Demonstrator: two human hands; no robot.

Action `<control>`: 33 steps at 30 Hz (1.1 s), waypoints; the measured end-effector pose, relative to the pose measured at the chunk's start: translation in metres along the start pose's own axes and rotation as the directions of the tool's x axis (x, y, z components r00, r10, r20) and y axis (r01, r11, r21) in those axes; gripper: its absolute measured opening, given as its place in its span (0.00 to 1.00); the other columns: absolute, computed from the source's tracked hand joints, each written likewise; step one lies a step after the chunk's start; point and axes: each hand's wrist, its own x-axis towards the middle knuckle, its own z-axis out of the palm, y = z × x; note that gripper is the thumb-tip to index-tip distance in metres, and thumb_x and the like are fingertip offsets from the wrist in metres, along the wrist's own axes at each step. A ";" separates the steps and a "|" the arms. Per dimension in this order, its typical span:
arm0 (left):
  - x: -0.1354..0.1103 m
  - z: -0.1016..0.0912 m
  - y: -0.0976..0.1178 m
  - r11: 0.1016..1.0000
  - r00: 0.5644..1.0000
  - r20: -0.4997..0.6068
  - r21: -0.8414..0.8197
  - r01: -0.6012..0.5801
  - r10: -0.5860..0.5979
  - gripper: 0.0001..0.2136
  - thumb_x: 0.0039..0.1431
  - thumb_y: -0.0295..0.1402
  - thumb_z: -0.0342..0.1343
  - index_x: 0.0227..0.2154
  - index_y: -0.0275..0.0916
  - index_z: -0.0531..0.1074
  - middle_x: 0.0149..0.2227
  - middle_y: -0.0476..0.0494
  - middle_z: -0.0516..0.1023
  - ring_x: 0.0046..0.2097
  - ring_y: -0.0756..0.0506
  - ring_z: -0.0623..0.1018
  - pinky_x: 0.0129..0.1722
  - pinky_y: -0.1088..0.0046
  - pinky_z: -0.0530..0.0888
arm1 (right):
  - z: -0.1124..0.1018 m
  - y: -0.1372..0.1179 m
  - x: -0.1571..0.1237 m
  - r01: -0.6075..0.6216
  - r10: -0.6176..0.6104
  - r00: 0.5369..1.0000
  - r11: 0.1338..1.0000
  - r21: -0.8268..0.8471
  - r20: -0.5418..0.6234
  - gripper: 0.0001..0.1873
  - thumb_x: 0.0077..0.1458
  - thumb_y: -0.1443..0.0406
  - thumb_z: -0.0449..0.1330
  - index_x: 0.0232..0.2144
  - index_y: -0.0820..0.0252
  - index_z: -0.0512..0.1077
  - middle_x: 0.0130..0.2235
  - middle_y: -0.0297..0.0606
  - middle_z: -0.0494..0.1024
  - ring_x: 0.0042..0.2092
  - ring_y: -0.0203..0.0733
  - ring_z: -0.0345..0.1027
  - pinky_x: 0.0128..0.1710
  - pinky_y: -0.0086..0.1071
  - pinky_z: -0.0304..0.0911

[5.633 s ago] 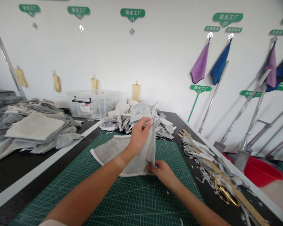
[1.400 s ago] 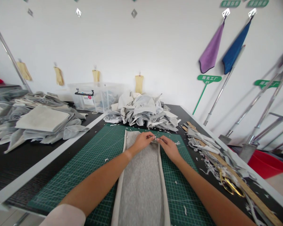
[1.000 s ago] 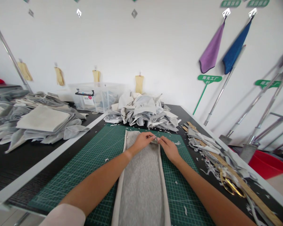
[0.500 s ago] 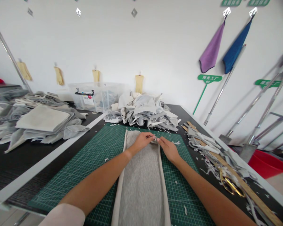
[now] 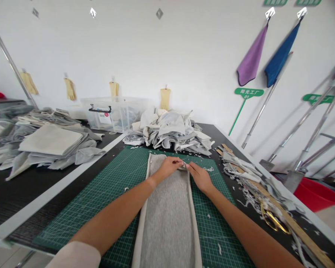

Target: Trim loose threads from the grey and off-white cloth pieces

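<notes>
1. The grey fabric piece [image 5: 167, 219] lies lengthwise on the green cutting mat [image 5: 120, 175], pale bands along its long sides; its near end runs out of view, and its far right corner is bunched up at the hands.
2. The left hand [image 5: 171, 166] reaches across the piece and pinches that corner between thumb and fingers; the right hand [image 5: 199, 176] meets it from the right, its fingertips beside the pinch; whether they grip the fabric or something small, one cannot tell.
3. White snippets dot the mat; beyond its far edge a heap of grey and white cloth [image 5: 170, 128] sits on the black table [image 5: 19, 190], a clear plastic box [image 5: 97, 122] behind it to the left.
4. Folded fabric [image 5: 51, 139] is stacked at left; at right, gold-handled scissors [image 5: 275, 222] lie among scraps [image 5: 241, 169] by a wooden strip [image 5: 304, 237].
</notes>
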 end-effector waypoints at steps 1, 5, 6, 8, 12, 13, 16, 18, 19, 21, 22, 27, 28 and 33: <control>0.000 0.000 -0.001 1.000 1.000 0.000 0.004 0.001 -0.001 0.12 0.58 0.38 0.60 0.36 0.34 0.82 0.36 0.41 0.84 0.37 0.45 0.79 0.39 0.71 0.73 | 0.000 0.000 0.000 -0.001 0.001 1.000 1.000 -0.002 0.002 0.23 0.67 0.46 0.44 0.29 0.53 0.62 0.27 0.29 0.68 0.31 0.40 0.66 0.32 0.29 0.52; 0.001 0.000 -0.003 1.000 1.000 -0.002 0.020 -0.002 0.002 0.11 0.58 0.37 0.59 0.35 0.34 0.82 0.36 0.41 0.84 0.37 0.45 0.79 0.39 0.71 0.73 | 0.000 0.001 0.001 -0.004 0.004 1.000 1.000 -0.010 0.012 0.23 0.67 0.46 0.44 0.29 0.53 0.62 0.27 0.29 0.68 0.31 0.40 0.66 0.32 0.29 0.53; 0.001 0.000 -0.003 1.000 1.000 -0.005 0.025 0.000 0.000 0.11 0.58 0.37 0.60 0.35 0.34 0.82 0.36 0.41 0.84 0.37 0.45 0.79 0.39 0.71 0.73 | 0.000 0.001 0.001 -0.007 0.007 1.000 1.000 -0.013 0.018 0.24 0.67 0.45 0.44 0.29 0.53 0.62 0.27 0.30 0.69 0.32 0.40 0.66 0.33 0.29 0.53; 0.001 0.000 -0.002 1.000 1.000 -0.008 0.029 0.006 -0.006 0.11 0.58 0.36 0.60 0.36 0.34 0.82 0.37 0.41 0.84 0.38 0.45 0.80 0.40 0.71 0.74 | 0.000 0.003 0.001 -0.010 0.011 1.000 1.000 -0.014 0.028 0.24 0.68 0.45 0.43 0.29 0.53 0.63 0.27 0.30 0.69 0.32 0.40 0.67 0.33 0.29 0.53; 0.000 0.000 -0.002 0.999 1.000 -0.002 0.035 0.010 -0.010 0.11 0.57 0.36 0.60 0.35 0.34 0.82 0.37 0.41 0.84 0.38 0.45 0.80 0.40 0.72 0.74 | 0.001 0.005 0.002 -0.012 0.012 0.999 1.000 -0.003 0.031 0.23 0.68 0.46 0.43 0.29 0.53 0.62 0.27 0.29 0.68 0.32 0.40 0.66 0.33 0.29 0.52; 0.000 0.000 -0.002 0.999 1.000 -0.003 0.036 0.011 -0.011 0.11 0.57 0.36 0.60 0.35 0.34 0.82 0.37 0.41 0.84 0.38 0.45 0.80 0.40 0.72 0.74 | 0.001 0.005 0.002 -0.013 0.013 0.999 1.000 -0.001 0.032 0.23 0.68 0.46 0.44 0.29 0.53 0.62 0.27 0.29 0.68 0.32 0.40 0.66 0.33 0.29 0.52; 0.000 0.000 -0.003 0.999 1.000 -0.012 0.036 0.019 -0.019 0.11 0.57 0.36 0.60 0.35 0.34 0.83 0.36 0.41 0.84 0.37 0.45 0.80 0.39 0.71 0.74 | 0.001 0.005 0.002 -0.013 0.013 0.999 1.000 0.005 0.038 0.23 0.68 0.46 0.44 0.28 0.53 0.61 0.27 0.29 0.67 0.31 0.40 0.66 0.32 0.30 0.52; 0.001 -0.001 -0.004 0.999 1.000 -0.012 0.038 0.022 -0.022 0.11 0.56 0.36 0.60 0.35 0.35 0.83 0.36 0.41 0.84 0.38 0.45 0.80 0.40 0.71 0.74 | 0.001 0.005 0.002 -0.007 0.006 0.999 1.000 0.012 0.039 0.23 0.68 0.46 0.44 0.28 0.53 0.61 0.26 0.29 0.67 0.31 0.40 0.65 0.32 0.30 0.52; 0.001 -0.001 -0.004 0.999 1.000 -0.012 0.042 0.021 -0.020 0.11 0.56 0.36 0.60 0.35 0.35 0.83 0.36 0.41 0.84 0.38 0.45 0.80 0.40 0.71 0.74 | 0.001 0.005 0.002 -0.001 0.001 0.999 1.000 0.017 0.038 0.23 0.68 0.46 0.44 0.28 0.53 0.61 0.27 0.29 0.67 0.31 0.40 0.65 0.32 0.30 0.52; 0.001 -0.001 -0.003 0.999 1.000 -0.011 0.047 0.018 -0.018 0.11 0.57 0.36 0.60 0.35 0.35 0.83 0.37 0.41 0.84 0.38 0.45 0.80 0.41 0.71 0.74 | 0.001 0.006 0.003 0.013 -0.014 0.999 1.000 0.027 0.037 0.23 0.68 0.47 0.45 0.28 0.53 0.61 0.27 0.30 0.67 0.32 0.41 0.65 0.32 0.29 0.52; 0.001 -0.001 -0.003 0.999 1.000 -0.010 0.048 0.018 -0.018 0.11 0.57 0.36 0.60 0.35 0.35 0.83 0.37 0.41 0.84 0.38 0.45 0.80 0.41 0.71 0.74 | 0.001 0.006 0.003 0.018 -0.019 0.999 0.999 0.031 0.036 0.23 0.68 0.47 0.45 0.28 0.53 0.61 0.27 0.30 0.67 0.32 0.41 0.65 0.32 0.30 0.52; 0.000 0.000 -0.003 0.999 1.000 0.005 0.037 0.021 -0.021 0.11 0.57 0.37 0.60 0.33 0.35 0.82 0.36 0.41 0.84 0.38 0.45 0.80 0.40 0.71 0.74 | 0.004 0.010 0.004 0.027 -0.028 0.999 0.998 0.050 0.019 0.23 0.68 0.46 0.44 0.28 0.53 0.62 0.27 0.31 0.68 0.32 0.41 0.64 0.34 0.31 0.55; 0.000 0.000 -0.003 0.999 1.000 0.004 0.033 0.022 -0.022 0.11 0.57 0.38 0.60 0.33 0.35 0.82 0.36 0.41 0.84 0.38 0.45 0.80 0.40 0.71 0.74 | 0.005 0.010 0.004 0.028 -0.029 0.999 0.998 0.057 0.015 0.24 0.68 0.46 0.44 0.28 0.53 0.62 0.28 0.31 0.68 0.32 0.41 0.64 0.35 0.31 0.55; 0.001 0.000 -0.003 1.000 1.000 0.007 -0.005 0.002 -0.002 0.13 0.58 0.40 0.59 0.35 0.34 0.82 0.36 0.41 0.84 0.38 0.45 0.79 0.40 0.71 0.73 | 0.003 0.005 0.004 0.013 -0.008 0.999 0.989 0.147 -0.033 0.25 0.67 0.45 0.44 0.27 0.54 0.63 0.27 0.31 0.67 0.31 0.41 0.63 0.33 0.31 0.56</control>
